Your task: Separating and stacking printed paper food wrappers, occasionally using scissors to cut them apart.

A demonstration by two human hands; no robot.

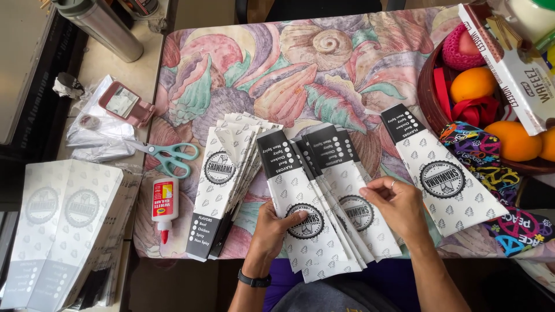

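Left hand [272, 228] pinches the lower left of the fanned paper sleeves [324, 202] lying mid-tabletop [324, 63], thumb on top; right hand [399, 205] lies flat on their right edge, fingers spread. They look light, thin, slippery and easily creased, so I'd grip near the edges, stacked.

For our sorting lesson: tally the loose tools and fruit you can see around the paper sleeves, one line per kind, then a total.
Scissors: 1
Glue bottle: 1
Steel flask: 1
Oranges in the bowl: 3 showing
Total: 6
Both the left hand and right hand rest on the fanned paper sleeves.
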